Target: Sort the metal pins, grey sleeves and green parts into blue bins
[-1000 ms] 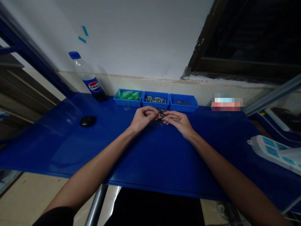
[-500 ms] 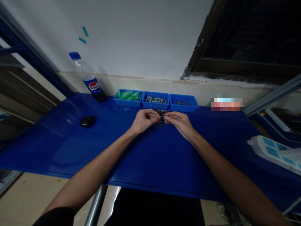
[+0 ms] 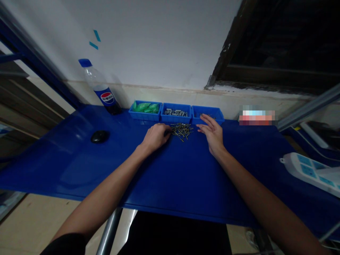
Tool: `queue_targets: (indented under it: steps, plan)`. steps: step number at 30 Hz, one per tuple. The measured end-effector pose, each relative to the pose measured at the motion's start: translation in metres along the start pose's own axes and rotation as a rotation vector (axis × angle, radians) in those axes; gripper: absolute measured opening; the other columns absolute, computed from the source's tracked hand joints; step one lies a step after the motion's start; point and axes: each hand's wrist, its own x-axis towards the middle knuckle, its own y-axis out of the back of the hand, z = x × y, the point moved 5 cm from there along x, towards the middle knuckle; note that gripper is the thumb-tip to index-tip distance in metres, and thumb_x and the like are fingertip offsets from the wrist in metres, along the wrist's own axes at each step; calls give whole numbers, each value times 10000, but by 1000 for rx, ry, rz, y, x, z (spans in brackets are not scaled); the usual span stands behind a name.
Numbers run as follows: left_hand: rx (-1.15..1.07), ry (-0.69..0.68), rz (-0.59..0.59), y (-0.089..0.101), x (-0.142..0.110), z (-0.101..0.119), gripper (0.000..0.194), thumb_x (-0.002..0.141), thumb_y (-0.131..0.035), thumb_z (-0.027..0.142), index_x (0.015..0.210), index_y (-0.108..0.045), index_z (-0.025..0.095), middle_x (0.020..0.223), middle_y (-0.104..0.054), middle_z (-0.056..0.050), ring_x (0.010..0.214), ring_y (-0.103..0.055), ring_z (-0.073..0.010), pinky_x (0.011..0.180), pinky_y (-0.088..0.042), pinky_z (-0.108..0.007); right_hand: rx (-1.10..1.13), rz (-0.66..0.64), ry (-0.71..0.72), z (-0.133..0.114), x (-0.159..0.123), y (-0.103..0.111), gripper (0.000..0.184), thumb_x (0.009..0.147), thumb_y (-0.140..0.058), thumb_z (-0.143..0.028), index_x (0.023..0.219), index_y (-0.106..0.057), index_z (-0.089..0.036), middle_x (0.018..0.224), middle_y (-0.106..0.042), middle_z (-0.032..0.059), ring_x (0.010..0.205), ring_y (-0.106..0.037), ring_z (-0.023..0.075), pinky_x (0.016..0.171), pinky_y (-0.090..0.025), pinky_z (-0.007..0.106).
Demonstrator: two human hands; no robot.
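Note:
A loose pile of thin, brass-and-dark metal pieces (image 3: 182,131), long like screws or pins, lies on the blue table in front of the bins. My left hand (image 3: 156,136) rests at the pile's left edge, its fingers curled inward; whatever is between the fingertips is hidden. To the right of the pile, my right hand (image 3: 214,135) has its fingers apart, with the fingertips over the front of the right blue bin (image 3: 218,122). No piece shows in that hand. A few thin metal pieces lie in the right bin, partly covered by the fingers.
The middle bin (image 3: 175,119) holds small grey parts, and the left bin (image 3: 145,116) holds green plastic. A cola bottle (image 3: 106,97) and a black mouse (image 3: 100,136) are on the left. A white power strip (image 3: 308,170) lies at the right of the blue table (image 3: 170,184).
The hands, earlier together over the pile with a thin piece between their fingertips, have parted. My right hand moved right to the bin and opened; my left shifted slightly left, uncovering the pile.

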Motion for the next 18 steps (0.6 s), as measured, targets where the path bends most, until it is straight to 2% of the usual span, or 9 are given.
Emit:
queue_targets:
  steps: [6,14,18]
  plan:
    - [-21,-9,18,-3,1,-1,216,927,-600,120,1027,-773,201,1054,-775,-97,985,-731,-274,849,-573,-367,-53,-54,6,0,-3,-5,503,812,-706,-256,1314,-675,-271,1339,-715,118,937,-771,268,782,-636,434]
    - [-99,-27,69,-6,2,-5,265,945,-570,98,1128,-737,195,1011,-735,-96,870,-706,-230,791,-567,-335,-50,-79,3,-2,-6,-10,451,787,-719,-259,1238,-704,-244,1246,-755,113,844,-761,228,716,-613,383]
    - [-175,-79,145,-8,3,-6,264,966,-543,103,1133,-732,181,1033,-703,-101,861,-687,-212,798,-570,-336,-42,-103,17,0,-8,-12,430,796,-713,-258,1226,-705,-251,1223,-760,103,818,-752,212,700,-600,371]
